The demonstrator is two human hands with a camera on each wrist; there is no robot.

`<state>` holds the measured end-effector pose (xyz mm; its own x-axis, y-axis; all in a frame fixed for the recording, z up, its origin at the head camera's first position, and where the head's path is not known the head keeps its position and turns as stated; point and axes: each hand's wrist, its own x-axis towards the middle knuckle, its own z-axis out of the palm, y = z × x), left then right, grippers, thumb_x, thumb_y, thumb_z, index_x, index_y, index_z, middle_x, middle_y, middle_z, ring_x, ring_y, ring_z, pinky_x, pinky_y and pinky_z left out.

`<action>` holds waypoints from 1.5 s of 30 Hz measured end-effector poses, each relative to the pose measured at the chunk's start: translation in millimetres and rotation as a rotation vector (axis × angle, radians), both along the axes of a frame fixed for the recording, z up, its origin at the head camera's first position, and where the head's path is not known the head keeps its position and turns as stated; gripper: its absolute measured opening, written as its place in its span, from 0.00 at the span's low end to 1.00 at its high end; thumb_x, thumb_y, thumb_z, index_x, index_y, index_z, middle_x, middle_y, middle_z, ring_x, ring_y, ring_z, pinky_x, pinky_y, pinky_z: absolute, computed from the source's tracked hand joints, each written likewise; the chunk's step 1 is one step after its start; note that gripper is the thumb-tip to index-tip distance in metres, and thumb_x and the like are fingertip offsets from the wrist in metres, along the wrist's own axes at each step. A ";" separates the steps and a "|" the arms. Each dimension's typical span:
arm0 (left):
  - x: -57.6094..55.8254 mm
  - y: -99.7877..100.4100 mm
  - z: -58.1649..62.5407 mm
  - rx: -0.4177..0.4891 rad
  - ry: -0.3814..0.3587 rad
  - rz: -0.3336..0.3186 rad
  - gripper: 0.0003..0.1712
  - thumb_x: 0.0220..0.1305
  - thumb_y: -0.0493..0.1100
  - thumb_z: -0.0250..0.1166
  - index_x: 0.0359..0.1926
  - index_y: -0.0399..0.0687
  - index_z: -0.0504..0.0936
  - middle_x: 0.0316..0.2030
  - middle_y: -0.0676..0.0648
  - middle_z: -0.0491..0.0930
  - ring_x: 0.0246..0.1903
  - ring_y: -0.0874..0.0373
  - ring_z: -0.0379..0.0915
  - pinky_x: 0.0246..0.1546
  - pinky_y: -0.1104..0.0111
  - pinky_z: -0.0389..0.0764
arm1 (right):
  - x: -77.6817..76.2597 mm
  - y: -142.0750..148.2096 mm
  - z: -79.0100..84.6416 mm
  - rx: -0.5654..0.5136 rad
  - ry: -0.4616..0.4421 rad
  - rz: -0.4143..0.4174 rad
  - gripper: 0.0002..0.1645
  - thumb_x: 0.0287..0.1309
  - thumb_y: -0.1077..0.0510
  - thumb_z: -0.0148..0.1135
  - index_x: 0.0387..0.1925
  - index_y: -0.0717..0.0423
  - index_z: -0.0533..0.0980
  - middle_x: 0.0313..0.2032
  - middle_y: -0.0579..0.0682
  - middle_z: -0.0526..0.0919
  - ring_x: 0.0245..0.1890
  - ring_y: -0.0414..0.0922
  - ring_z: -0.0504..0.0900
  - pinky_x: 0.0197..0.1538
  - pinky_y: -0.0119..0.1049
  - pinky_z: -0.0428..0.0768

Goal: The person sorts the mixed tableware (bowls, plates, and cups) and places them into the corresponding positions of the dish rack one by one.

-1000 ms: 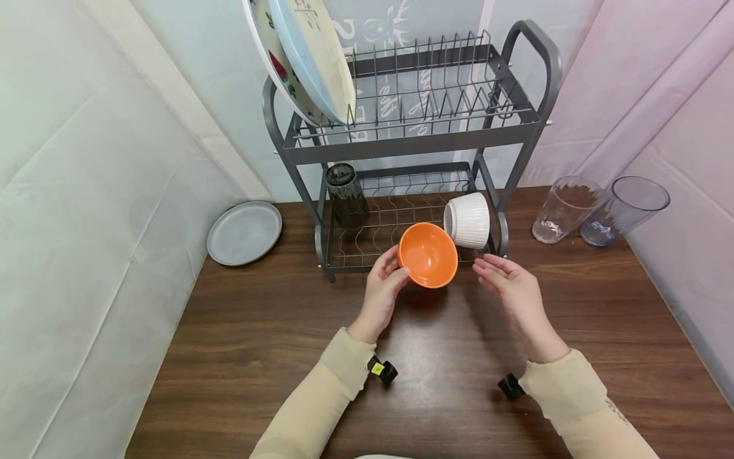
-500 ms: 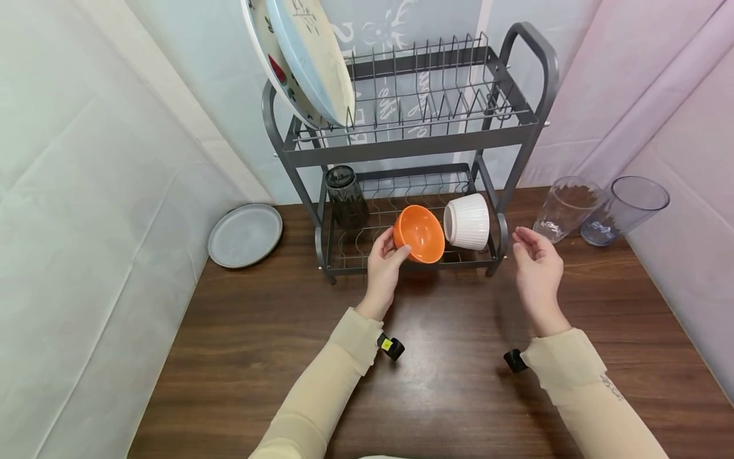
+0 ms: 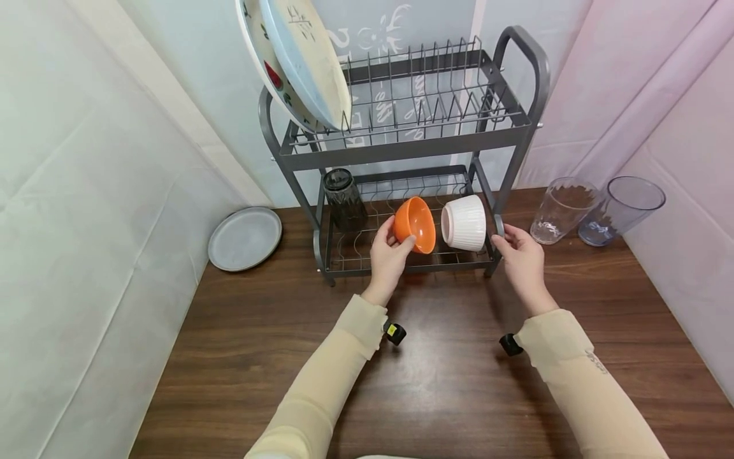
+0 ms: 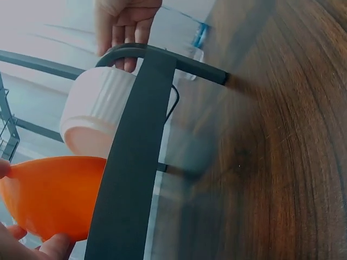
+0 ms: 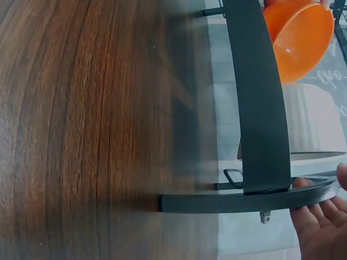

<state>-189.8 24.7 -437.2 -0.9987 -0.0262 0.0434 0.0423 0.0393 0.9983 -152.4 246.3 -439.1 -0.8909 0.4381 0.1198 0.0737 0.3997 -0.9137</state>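
My left hand (image 3: 387,258) holds an orange bowl (image 3: 421,223), thumb at its near side and fingers around its outer wall. The bowl is tipped sideways, its opening toward the right, over the lower tier of a dark grey dish rack (image 3: 395,152). Just right of it lies a white ribbed bowl (image 3: 466,223) on its side. My right hand (image 3: 523,258) grips the rack's lower right side bar, with the thumb in front and fingers behind. In the right wrist view, fingers (image 5: 320,216) curl around that bar.
A dark glass (image 3: 345,201) stands upside down at the lower tier's left. Two large plates (image 3: 309,60) lean on the upper tier. A grey plate (image 3: 245,239) lies left of the rack; a clear glass (image 3: 561,210) and a bluish glass (image 3: 619,210) stand at the right.
The orange bowl has moved back into the lower tier and turned from facing me to facing right. My right hand went out to the right, then came back and took hold of the rack.
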 end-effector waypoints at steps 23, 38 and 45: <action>-2.9 8.7 -4.6 -0.442 0.127 0.082 0.36 0.48 0.48 0.64 0.60 0.54 0.64 0.53 0.48 0.68 0.48 0.55 0.67 0.49 0.66 0.73 | -3.3 5.7 -7.3 0.091 -0.022 0.042 0.18 0.59 0.56 0.51 0.47 0.62 0.72 0.36 0.59 0.82 0.27 0.27 0.77 0.32 0.14 0.70; 0.4 18.7 -9.6 -0.565 0.101 0.062 0.37 0.47 0.55 0.65 0.57 0.53 0.60 0.46 0.47 0.66 0.42 0.56 0.70 0.45 0.66 0.74 | -3.7 2.1 -6.4 0.105 0.010 0.002 0.16 0.58 0.57 0.51 0.45 0.62 0.74 0.36 0.61 0.82 0.26 0.27 0.76 0.30 0.14 0.69; 1.2 16.8 -8.2 -0.609 0.058 0.032 0.38 0.48 0.57 0.63 0.58 0.54 0.57 0.48 0.47 0.66 0.42 0.56 0.71 0.42 0.65 0.75 | -4.5 1.1 -8.6 0.121 0.016 -0.013 0.15 0.58 0.58 0.52 0.44 0.61 0.74 0.34 0.61 0.82 0.27 0.32 0.78 0.29 0.12 0.67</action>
<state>-188.6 41.5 -445.4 -0.9934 -0.0091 0.1142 0.0855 0.6046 0.7919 -156.9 247.4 -447.8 -0.8826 0.4315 0.1864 0.0659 0.5062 -0.8599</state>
